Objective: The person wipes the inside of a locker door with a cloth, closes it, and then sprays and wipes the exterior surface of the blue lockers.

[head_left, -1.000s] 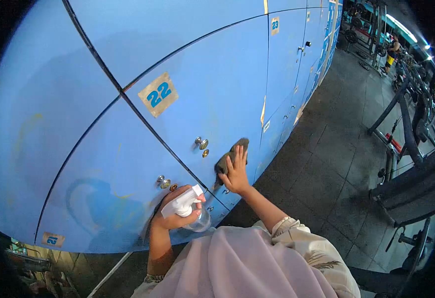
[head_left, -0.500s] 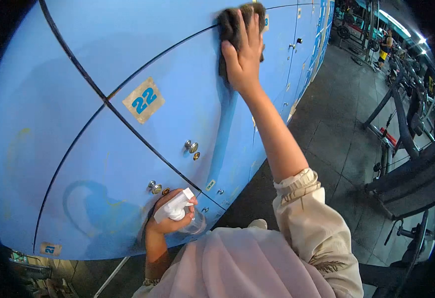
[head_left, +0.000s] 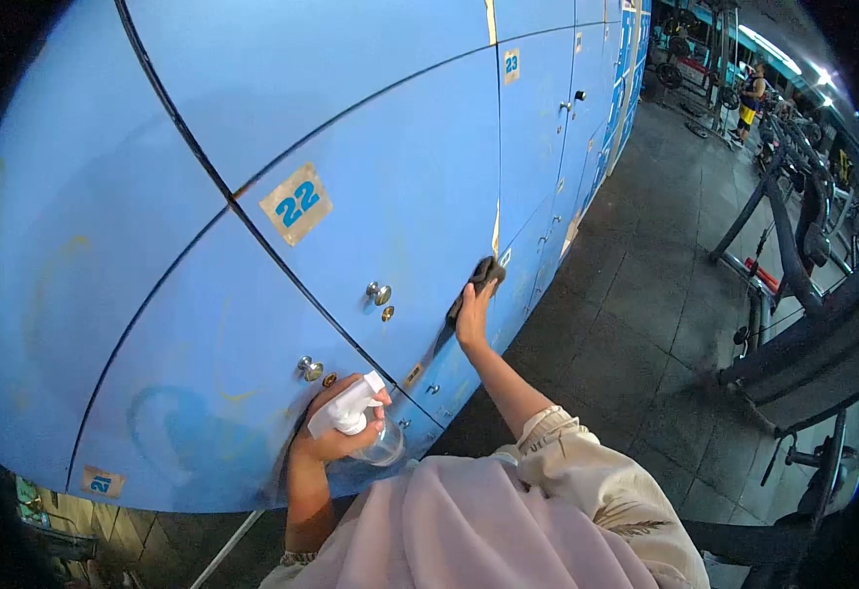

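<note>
A dark cloth (head_left: 472, 287) is pressed flat on the blue locker door (head_left: 400, 167), near the door's right edge and lower corner. My right hand (head_left: 475, 316) lies over it, holding it against the surface. In my left hand (head_left: 336, 424) is a spray bottle (head_left: 351, 405) with a white trigger head and a clear body, gripped around its neck. That hand is beside the lower locker's round knob (head_left: 310, 368). The number 22 label (head_left: 297, 204) and another knob (head_left: 378, 294) are on the door being touched.
More blue lockers run off to the upper right, one with a number 23 label (head_left: 512, 66). Dark floor tiles (head_left: 625, 324) lie to the right. Gym machines (head_left: 802, 344) stand along the right side. A person (head_left: 749, 101) stands far back.
My right hand and the cloth have moved down the door from near its top edge to the lower right. The spray bottle in my left hand has hardly moved.
</note>
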Available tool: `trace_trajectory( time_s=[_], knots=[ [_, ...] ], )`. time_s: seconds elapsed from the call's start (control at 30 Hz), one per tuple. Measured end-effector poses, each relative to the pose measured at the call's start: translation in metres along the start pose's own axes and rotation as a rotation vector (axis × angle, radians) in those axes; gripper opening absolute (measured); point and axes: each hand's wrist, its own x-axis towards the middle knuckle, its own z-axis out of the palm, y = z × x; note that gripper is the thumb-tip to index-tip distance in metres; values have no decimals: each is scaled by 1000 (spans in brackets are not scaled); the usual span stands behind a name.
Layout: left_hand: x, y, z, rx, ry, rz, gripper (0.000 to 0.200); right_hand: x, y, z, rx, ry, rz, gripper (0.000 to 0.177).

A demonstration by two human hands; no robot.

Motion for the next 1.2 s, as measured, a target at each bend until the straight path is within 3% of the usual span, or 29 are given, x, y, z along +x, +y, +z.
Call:
trace_trajectory(
  time_s=[0.1, 0.27, 0.37, 0.43, 0.53, 0.67, 0.77, 0.87, 1.0, 1.1, 1.2],
  knots=[
    [-2, -5, -3, 29, -18, 18, 37, 25, -38, 6, -93, 36, -82, 67],
    [-2, -4, -2, 32, 4, 30, 36, 121, -194, 8, -128, 29, -681, 66],
    [-1, -4, -1, 91, 6, 42, 37, 157, -277, 17, -87, 48, -780, 63],
    [-1, -7, -5, 243, -15, 90, 37, 171, -292, 20, -98, 84, -806, 63],
    [-1, -3, -1, 31, 16, 0, 35, 172, -270, 17, -69, 56, -838, 64],
    [0, 0, -2, 102, 4, 27, 35, 146, -204, 9, -56, 84, -575, 63],
    [0, 0, -1, 68, 2, 29, 35, 111, -104, 3, -28, 111, -351, 62],
    [0, -3, -2, 48, -1, 38, 34, 50, -12, -1, 33, 75, 21, 64],
    [1, 1, 0, 34, 13, 31, 32, 6, 17, 4, 79, 60, 182, 65],
    [0, 1, -1, 81, 5, 36, 32, 19, -11, 13, 0, 114, 153, 66],
    [1, 2, -1, 48, 20, 16, 30, 55, -113, 13, -34, 108, -381, 61]
  ],
)
